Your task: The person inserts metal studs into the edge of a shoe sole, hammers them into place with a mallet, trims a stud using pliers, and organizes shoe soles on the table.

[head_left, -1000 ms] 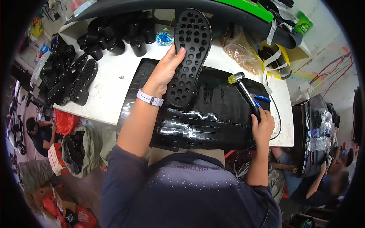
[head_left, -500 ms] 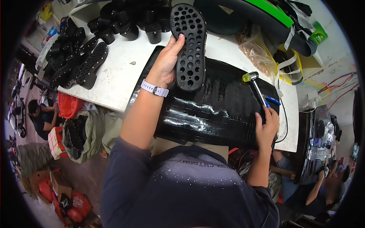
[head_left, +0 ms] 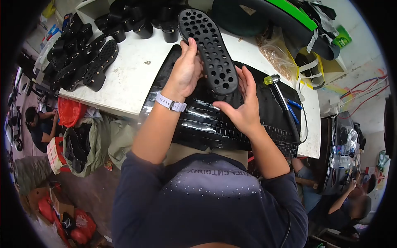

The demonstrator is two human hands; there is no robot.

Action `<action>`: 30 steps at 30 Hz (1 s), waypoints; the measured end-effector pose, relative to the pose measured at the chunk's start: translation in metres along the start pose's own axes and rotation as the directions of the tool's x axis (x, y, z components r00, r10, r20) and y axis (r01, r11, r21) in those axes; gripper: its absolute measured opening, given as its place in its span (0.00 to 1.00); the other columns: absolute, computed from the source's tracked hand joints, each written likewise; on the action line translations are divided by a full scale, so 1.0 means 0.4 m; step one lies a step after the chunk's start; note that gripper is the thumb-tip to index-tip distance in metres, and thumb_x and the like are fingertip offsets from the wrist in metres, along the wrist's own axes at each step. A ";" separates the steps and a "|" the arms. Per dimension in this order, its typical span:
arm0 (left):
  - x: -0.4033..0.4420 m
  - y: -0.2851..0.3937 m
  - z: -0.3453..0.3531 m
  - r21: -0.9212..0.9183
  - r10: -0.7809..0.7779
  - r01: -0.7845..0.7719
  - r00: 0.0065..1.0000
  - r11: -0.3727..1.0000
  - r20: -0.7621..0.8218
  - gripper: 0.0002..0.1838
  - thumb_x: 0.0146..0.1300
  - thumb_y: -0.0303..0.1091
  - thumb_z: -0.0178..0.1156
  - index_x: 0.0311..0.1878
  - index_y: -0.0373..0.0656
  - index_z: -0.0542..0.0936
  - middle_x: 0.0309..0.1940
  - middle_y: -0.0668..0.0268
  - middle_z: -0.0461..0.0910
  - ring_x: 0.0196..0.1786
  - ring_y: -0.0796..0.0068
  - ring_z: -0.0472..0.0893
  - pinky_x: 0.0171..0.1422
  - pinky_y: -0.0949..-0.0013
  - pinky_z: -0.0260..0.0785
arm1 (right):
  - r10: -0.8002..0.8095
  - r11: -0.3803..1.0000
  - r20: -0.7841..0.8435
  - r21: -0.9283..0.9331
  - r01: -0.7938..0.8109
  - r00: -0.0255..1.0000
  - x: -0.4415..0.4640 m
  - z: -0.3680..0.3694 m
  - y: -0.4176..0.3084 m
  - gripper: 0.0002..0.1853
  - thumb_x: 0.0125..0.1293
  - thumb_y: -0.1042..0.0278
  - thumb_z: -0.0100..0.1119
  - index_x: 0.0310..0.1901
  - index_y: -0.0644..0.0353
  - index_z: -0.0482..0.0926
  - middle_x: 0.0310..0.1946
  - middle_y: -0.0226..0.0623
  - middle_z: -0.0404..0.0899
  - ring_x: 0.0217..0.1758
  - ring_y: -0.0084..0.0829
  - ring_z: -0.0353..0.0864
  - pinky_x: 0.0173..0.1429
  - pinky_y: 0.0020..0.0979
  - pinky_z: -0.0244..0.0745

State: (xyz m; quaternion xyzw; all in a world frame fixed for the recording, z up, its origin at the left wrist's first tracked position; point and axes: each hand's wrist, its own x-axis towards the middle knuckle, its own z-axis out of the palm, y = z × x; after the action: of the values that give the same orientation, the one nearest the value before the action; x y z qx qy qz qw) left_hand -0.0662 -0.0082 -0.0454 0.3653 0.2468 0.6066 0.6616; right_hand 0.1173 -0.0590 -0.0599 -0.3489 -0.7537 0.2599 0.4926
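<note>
A black shoe sole [head_left: 210, 53] with rows of round holes is held up, tilted, over the white table. My left hand [head_left: 187, 74] grips its left edge, thumb across the holed face. Around the lower end of the sole is my right hand [head_left: 245, 105], thumb and fingers spread; I cannot tell whether the fingertips touch it. Beneath both hands lies a shiny black sheet [head_left: 198, 126] with a crocodile-like pattern. To the right of my right hand, a small hammer [head_left: 282, 95] with a yellow-green face rests on the sheet beside blue pens [head_left: 294, 108].
Studded black shoes [head_left: 99, 62] are heaped on the white table [head_left: 128, 93] at left, with chunky heeled ones [head_left: 142, 29] along the back. A plastic bag of small brownish pieces [head_left: 277, 58] lies at back right. A dark cable [head_left: 307, 128] runs near the right edge. Other people sit at both sides.
My right hand has left the hammer's handle and moved left to the sole's lower end. The sole has tilted, its lower end swinging right. The hammer now lies by itself.
</note>
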 end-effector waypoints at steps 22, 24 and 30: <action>-0.194 -0.035 -0.007 0.124 0.279 -0.278 0.960 0.953 0.007 0.49 0.64 0.20 0.56 0.75 0.40 0.29 0.65 0.57 0.63 0.63 0.74 0.67 0.67 0.71 0.60 | 0.012 0.999 0.094 -0.038 -0.008 0.995 -0.036 0.076 -0.027 0.45 0.49 0.82 0.69 0.69 0.69 0.57 0.64 0.51 0.69 0.63 0.37 0.74 0.65 0.33 0.68; -0.206 -0.031 -0.040 0.012 0.230 -0.230 0.973 0.973 -0.028 0.49 0.64 0.20 0.56 0.76 0.40 0.31 0.66 0.56 0.63 0.64 0.73 0.67 0.68 0.70 0.60 | -0.032 0.999 0.195 -0.022 0.037 0.980 -0.021 0.078 -0.042 0.45 0.50 0.82 0.68 0.70 0.69 0.55 0.66 0.52 0.66 0.66 0.39 0.71 0.67 0.35 0.66; -0.241 0.169 -0.193 -0.011 0.376 -0.387 0.902 0.922 -0.214 0.36 0.63 0.20 0.56 0.73 0.33 0.53 0.63 0.56 0.69 0.59 0.71 0.74 0.64 0.69 0.67 | 0.026 0.994 0.276 -0.110 0.004 0.961 -0.022 0.039 -0.028 0.41 0.52 0.80 0.66 0.69 0.67 0.60 0.63 0.50 0.69 0.63 0.42 0.73 0.65 0.37 0.68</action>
State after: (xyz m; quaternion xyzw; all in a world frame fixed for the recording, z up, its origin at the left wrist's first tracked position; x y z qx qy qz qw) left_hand -0.1814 -0.0890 -0.0510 0.3235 0.2221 0.7654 0.5102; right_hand 0.1022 -0.0737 -0.0628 -0.3399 -0.8264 0.2669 0.3610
